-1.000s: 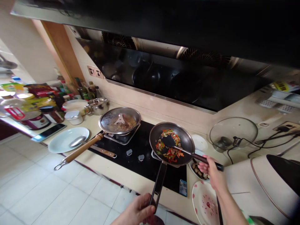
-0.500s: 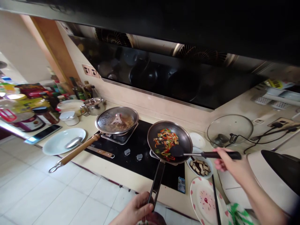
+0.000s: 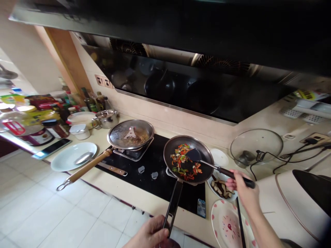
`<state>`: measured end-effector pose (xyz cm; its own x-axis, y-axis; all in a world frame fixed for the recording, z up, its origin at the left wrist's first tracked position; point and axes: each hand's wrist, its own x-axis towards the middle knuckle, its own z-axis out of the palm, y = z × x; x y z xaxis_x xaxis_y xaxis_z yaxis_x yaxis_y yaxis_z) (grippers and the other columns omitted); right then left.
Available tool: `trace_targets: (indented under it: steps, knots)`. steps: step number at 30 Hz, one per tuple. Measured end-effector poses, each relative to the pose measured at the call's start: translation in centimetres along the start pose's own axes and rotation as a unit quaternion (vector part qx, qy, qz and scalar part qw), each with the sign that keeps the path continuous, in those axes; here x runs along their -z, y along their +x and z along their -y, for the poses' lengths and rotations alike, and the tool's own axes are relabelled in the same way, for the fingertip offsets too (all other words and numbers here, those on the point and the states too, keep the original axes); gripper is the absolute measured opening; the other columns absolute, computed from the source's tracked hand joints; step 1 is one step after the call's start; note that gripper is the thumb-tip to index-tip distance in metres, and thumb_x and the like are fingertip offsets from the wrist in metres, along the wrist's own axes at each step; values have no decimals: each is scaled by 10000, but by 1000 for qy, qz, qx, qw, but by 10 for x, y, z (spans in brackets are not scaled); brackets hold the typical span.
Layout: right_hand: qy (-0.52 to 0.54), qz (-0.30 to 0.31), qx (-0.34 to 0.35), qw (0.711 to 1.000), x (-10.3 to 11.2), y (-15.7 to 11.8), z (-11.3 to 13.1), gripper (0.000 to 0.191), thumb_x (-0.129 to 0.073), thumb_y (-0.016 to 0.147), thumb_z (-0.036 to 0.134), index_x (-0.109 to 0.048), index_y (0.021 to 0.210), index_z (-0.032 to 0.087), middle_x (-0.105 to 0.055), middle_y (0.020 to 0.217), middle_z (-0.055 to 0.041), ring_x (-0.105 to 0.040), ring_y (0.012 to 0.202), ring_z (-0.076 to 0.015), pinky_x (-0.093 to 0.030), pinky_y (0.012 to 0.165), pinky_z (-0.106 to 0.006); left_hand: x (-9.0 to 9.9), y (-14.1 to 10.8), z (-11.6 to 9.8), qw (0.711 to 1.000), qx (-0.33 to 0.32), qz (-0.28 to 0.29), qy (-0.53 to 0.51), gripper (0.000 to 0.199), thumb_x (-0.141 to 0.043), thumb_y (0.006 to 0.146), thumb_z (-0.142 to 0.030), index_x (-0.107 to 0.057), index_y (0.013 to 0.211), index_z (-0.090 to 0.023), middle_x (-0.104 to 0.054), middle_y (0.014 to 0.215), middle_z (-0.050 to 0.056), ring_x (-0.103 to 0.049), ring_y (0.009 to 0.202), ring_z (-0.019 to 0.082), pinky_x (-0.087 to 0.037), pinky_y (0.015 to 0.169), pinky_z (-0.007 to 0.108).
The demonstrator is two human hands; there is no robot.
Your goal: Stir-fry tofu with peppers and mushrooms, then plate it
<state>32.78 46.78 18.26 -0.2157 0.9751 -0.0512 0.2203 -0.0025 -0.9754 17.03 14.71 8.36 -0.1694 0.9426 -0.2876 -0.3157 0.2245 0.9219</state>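
My left hand (image 3: pixel 154 231) is closed around the end of the long black handle of a dark frying pan (image 3: pixel 204 165) on the right burner. Chopped red, green and pale vegetables (image 3: pixel 182 156) lie in the pan. The black handle of a spatula (image 3: pixel 193 155) is gripped by my right hand (image 3: pixel 241 182); its dark blade rests among the pieces near the pan's middle. A bowl of dark and pale slices (image 3: pixel 222 188) sits beneath the spatula handle, right of the pan. On the left burner stands a lidded pan (image 3: pixel 130 134) with a wooden handle.
A pale oval plate (image 3: pixel 64 156) holding a spoon lies at the left, near a phone (image 3: pixel 53 148), bottles and jars. At the right are a dotted plate (image 3: pixel 219 220) with chopsticks, a glass lid (image 3: pixel 256 139) and a white appliance (image 3: pixel 281 203). The range hood hangs overhead.
The spatula blade has moved up and away from me in the pan, spreading the vegetables. My right hand has shifted slightly down and its handle tilts more. The view has moved a little.
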Motion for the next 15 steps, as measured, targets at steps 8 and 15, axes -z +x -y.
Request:
trace_targets:
  steps: [8,15]
  knots:
    - [2,33,-16,999,-2,-15,-2,437,-651,696,512,-636,956,161,-675,562,-39,-649,495,-216,-527,446,-274,-2,0,-7,1000,10,2,-20,409,-613,789,-571,-507,820,-178,-495,714,-22,-487,627,104,-326,558,232]
    - [-49,33,-22,998,28,-7,11,436,-657,663,500,-653,932,157,-655,529,-38,-614,444,-209,-494,397,-279,-3,0,-12,999,32,2,-39,441,-641,751,-594,-476,766,-185,-488,699,-27,-486,626,105,-330,562,231]
